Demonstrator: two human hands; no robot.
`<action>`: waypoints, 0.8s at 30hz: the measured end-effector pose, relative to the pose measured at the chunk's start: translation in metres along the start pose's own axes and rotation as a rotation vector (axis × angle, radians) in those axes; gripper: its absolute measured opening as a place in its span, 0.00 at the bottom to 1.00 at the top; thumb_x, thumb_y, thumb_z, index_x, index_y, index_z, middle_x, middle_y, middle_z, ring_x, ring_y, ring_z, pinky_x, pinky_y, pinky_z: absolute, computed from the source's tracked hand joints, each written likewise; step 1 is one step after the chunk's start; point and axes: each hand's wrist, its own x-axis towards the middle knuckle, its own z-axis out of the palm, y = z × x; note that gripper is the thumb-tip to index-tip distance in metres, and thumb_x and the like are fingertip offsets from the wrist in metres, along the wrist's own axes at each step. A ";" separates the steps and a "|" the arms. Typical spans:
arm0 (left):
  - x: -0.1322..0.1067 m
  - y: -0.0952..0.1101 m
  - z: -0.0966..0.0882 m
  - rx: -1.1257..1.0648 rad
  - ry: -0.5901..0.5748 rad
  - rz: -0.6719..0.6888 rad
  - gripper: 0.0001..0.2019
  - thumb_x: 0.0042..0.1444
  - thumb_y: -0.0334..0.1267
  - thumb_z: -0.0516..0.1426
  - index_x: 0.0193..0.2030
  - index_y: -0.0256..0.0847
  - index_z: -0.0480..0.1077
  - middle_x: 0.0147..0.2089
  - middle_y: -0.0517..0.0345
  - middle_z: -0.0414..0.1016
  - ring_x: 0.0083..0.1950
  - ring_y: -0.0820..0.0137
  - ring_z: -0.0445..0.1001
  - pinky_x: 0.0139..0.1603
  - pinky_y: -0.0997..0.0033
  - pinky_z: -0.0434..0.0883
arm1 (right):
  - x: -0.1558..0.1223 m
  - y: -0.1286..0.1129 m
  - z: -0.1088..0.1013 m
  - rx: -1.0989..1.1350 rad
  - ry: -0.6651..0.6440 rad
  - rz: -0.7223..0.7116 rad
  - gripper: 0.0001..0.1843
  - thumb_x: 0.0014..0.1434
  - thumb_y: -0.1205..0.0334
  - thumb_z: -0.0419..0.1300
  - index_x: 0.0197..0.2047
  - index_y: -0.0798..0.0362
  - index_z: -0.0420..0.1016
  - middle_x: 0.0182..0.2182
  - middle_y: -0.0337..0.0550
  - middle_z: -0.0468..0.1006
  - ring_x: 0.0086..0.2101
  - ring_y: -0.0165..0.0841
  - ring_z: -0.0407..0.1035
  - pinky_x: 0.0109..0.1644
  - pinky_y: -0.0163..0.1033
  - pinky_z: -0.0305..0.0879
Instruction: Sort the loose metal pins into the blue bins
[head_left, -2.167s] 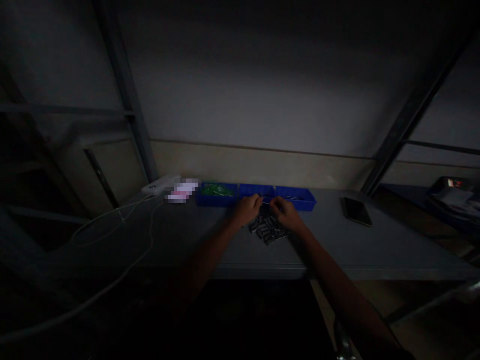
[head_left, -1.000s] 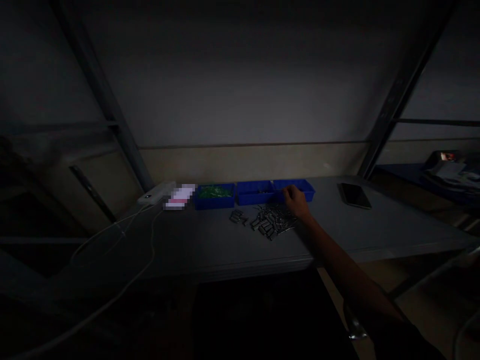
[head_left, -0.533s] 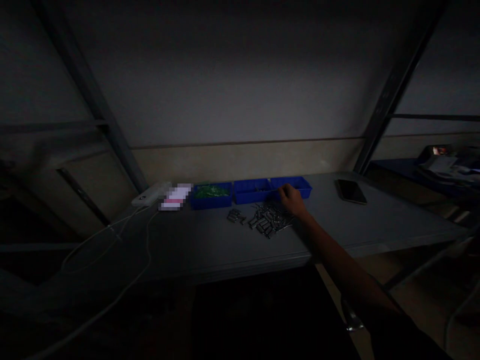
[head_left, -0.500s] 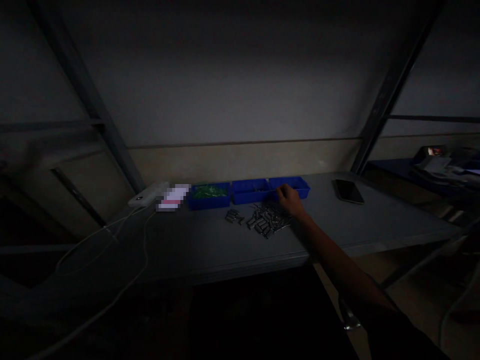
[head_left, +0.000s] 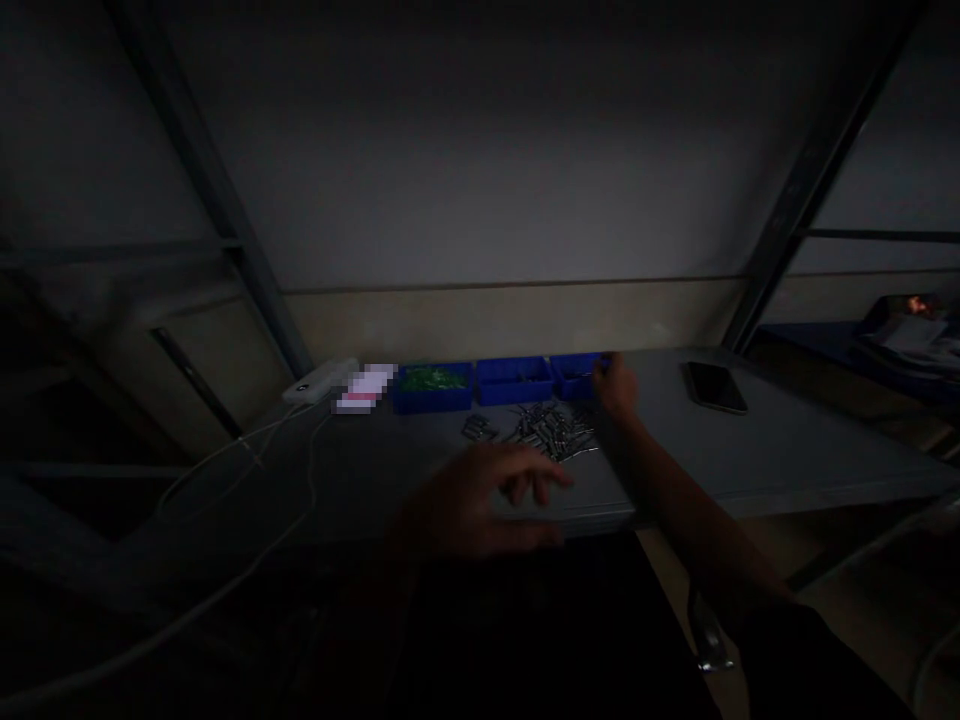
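My right hand (head_left: 618, 386) is at the right end of the right blue bin (head_left: 566, 384), its fingers curled closed. What they hold, if anything, is too dark to make out. Nearer to me, my left hand (head_left: 502, 500) hovers over the table's front edge, thumb and fingers apart, with nothing in it. Just beyond it lies a pile of small shiny metal pieces (head_left: 551, 428), some like short cylinders, some thin like pins. To its left is a smaller group of metal cylinders (head_left: 478, 428).
A middle blue bin (head_left: 514, 391) holds a few dark bits, and a left blue bin (head_left: 433, 402) holds green pieces. Left of them are a lit, blurred-out screen (head_left: 366, 388) and a white device with cables (head_left: 319, 382). A dark phone (head_left: 716, 387) lies right on the grey table (head_left: 675, 450).
My left hand has come into view from below. My right hand has moved right, from above the pile to the right bin's far end. The view has shifted slightly.
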 end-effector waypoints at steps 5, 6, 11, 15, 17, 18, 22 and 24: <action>0.085 -0.027 0.005 -0.062 0.077 0.040 0.11 0.51 0.40 0.57 0.41 0.40 0.69 0.32 0.58 0.71 0.33 0.72 0.69 0.34 0.73 0.65 | -0.025 -0.024 -0.006 0.142 -0.160 -0.319 0.16 0.57 0.56 0.50 0.43 0.56 0.71 0.24 0.42 0.73 0.24 0.32 0.65 0.31 0.34 0.57; 0.099 -0.036 0.006 -0.075 0.126 0.038 0.09 0.51 0.41 0.57 0.37 0.39 0.69 0.32 0.58 0.70 0.34 0.72 0.68 0.35 0.74 0.64 | -0.031 -0.030 -0.007 0.209 -0.254 -0.415 0.14 0.57 0.57 0.50 0.40 0.55 0.72 0.23 0.41 0.73 0.23 0.30 0.64 0.30 0.33 0.56; 0.125 -0.077 0.009 -0.181 0.117 -0.066 0.15 0.47 0.48 0.59 0.29 0.37 0.64 0.26 0.64 0.62 0.25 0.78 0.62 0.25 0.78 0.59 | -0.055 -0.048 -0.009 0.391 -0.454 -0.592 0.10 0.55 0.61 0.51 0.30 0.55 0.71 0.21 0.37 0.70 0.22 0.28 0.61 0.27 0.32 0.55; 0.119 -0.095 0.006 -0.328 0.032 -0.183 0.17 0.45 0.50 0.59 0.30 0.37 0.63 0.22 0.67 0.57 0.20 0.82 0.56 0.19 0.80 0.51 | -0.064 -0.051 -0.012 0.444 -0.475 -0.615 0.10 0.55 0.62 0.50 0.34 0.55 0.71 0.25 0.39 0.73 0.25 0.28 0.64 0.30 0.32 0.59; 0.115 -0.097 0.003 -0.384 -0.011 -0.224 0.18 0.44 0.50 0.60 0.30 0.37 0.62 0.21 0.68 0.55 0.18 0.83 0.53 0.17 0.80 0.47 | -0.067 -0.051 -0.012 0.414 -0.482 -0.648 0.11 0.57 0.61 0.49 0.35 0.55 0.71 0.27 0.42 0.74 0.27 0.30 0.66 0.32 0.33 0.60; 0.114 -0.097 0.002 -0.403 -0.024 -0.237 0.18 0.44 0.49 0.60 0.30 0.37 0.62 0.21 0.69 0.54 0.18 0.83 0.52 0.17 0.80 0.46 | -0.068 -0.050 -0.012 0.394 -0.486 -0.660 0.12 0.57 0.61 0.48 0.36 0.55 0.71 0.28 0.43 0.74 0.27 0.30 0.66 0.33 0.34 0.60; 0.110 -0.093 0.001 -0.423 -0.008 -0.257 0.18 0.43 0.48 0.61 0.29 0.37 0.61 0.20 0.69 0.53 0.17 0.84 0.51 0.16 0.81 0.45 | -0.073 -0.051 -0.011 0.382 -0.478 -0.617 0.13 0.58 0.60 0.47 0.35 0.54 0.72 0.27 0.41 0.75 0.27 0.30 0.66 0.32 0.33 0.60; 0.109 -0.090 0.003 -0.444 -0.003 -0.245 0.18 0.43 0.48 0.62 0.29 0.37 0.61 0.20 0.69 0.53 0.17 0.84 0.51 0.16 0.82 0.45 | -0.074 -0.053 -0.009 0.399 -0.471 -0.571 0.13 0.57 0.60 0.48 0.32 0.54 0.72 0.23 0.38 0.73 0.24 0.29 0.64 0.29 0.32 0.59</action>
